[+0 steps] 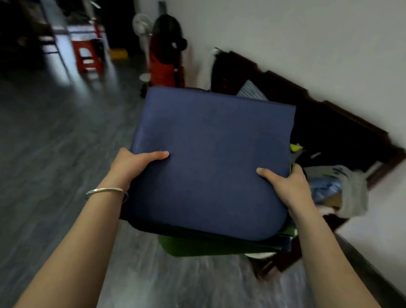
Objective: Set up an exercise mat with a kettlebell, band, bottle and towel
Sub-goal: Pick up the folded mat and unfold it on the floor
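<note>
Mat [211, 160] is dark blue, folded flat into a thick square with round corners. A green layer peeks out under it. It is up in the air, with the gray floor [42, 159] below it and a dark wooden bench [341, 124] behind it. The left hand [131, 163] grips its left edge and the right hand [292, 185] grips its right edge, thumbs on top.

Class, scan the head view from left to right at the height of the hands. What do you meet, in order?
left hand → folded blue mat → right hand → grey plastic bag
</note>
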Motion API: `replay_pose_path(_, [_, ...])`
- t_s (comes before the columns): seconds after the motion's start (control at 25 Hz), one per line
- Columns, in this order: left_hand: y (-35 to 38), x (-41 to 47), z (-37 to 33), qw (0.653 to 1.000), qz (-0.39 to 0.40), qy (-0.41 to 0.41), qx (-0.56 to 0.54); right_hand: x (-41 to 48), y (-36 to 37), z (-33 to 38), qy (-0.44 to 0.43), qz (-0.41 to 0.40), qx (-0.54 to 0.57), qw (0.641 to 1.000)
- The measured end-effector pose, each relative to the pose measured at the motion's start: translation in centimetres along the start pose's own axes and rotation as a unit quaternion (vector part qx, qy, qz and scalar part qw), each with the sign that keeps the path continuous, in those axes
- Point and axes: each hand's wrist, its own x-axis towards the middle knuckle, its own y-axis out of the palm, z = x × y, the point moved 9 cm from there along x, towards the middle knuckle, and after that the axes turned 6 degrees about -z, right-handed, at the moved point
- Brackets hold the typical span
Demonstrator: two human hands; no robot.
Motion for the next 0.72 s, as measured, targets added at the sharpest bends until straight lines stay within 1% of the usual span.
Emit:
replay_pose_path(0.16, [-10.6,4.9,3.6,0.996,-0.08,-0.04,-0.031,-0.4,12.7,5.8,-0.044,0.069,-0.022,0.996])
replay_pose_path(0.32, [-18.1,9.5,6.8,0.985,-0.141,-0.075,-0.058,-0.1,24.4,10.2,-0.07,0.134,-0.031,0.988])
replay_pose_path(0.56, [-28.7,18.6,7.5,0.96,-0.241,-0.108,-0.098,2.0,42.8,19.0,-0.105,0.231,-0.056,0.966])
replay_pose_path(0.72, [-35.3,23.4,7.3,0.941,-0.294,-0.111,-0.129,2.2,52.9,24.7,-0.134,0.266,-0.055,0.953])
